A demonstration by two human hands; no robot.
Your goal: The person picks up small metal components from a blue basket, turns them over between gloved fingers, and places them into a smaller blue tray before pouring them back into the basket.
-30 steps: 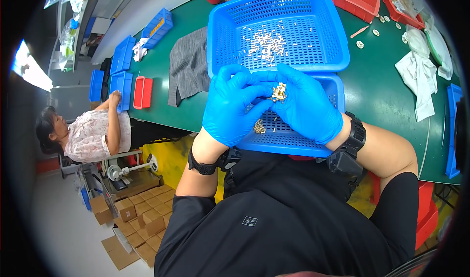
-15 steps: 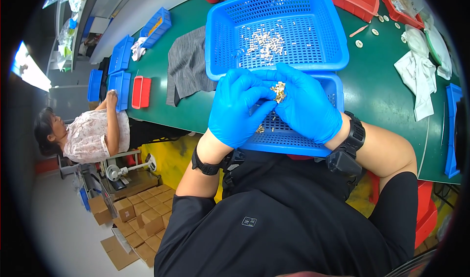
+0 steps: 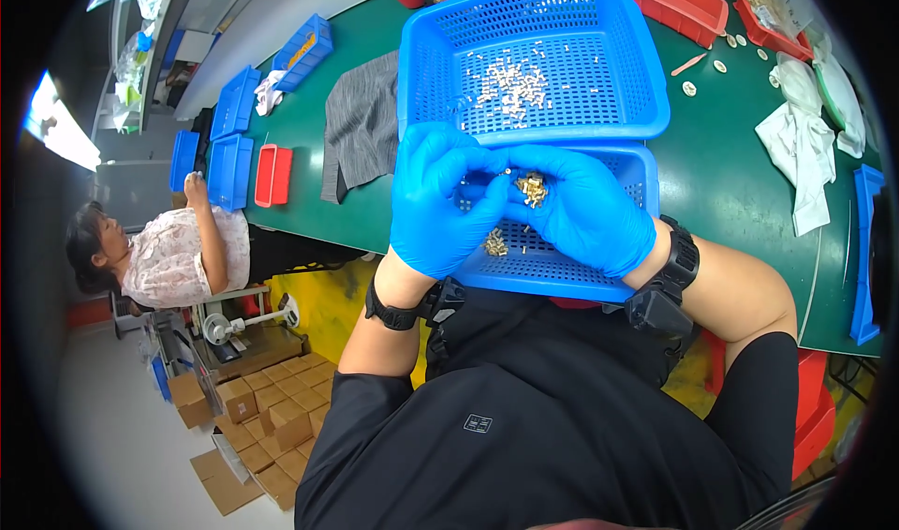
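Both my hands wear blue gloves and meet over the nearer blue basket [image 3: 640, 167]. My right hand [image 3: 590, 213] is cupped, holding a small heap of gold-coloured metal pieces [image 3: 532, 189] in its palm. My left hand [image 3: 440, 202] has its thumb and fingers pinched together, with one tiny shiny metal piece [image 3: 508, 170] at the fingertips, close to the right fingers. More small metal pieces [image 3: 496, 242] lie in the nearer basket below my left hand. In the larger blue basket [image 3: 613, 109] beyond, many similar pieces [image 3: 513, 85] are scattered over the mesh floor.
On the green table [image 3: 707, 169] lie a grey cloth [image 3: 361, 123], a white cloth [image 3: 798, 160], red trays [image 3: 676, 4] and pink tweezers [image 3: 688, 64]. A co-worker [image 3: 178, 254] sits at the left by blue bins [image 3: 229, 169]. Cardboard boxes [image 3: 272, 404] stand on the floor.
My left hand has drawn slightly left and back from the heap, now pinching one piece. The heap in my right palm shows more fully. The co-worker's hand has moved left, off the bin.
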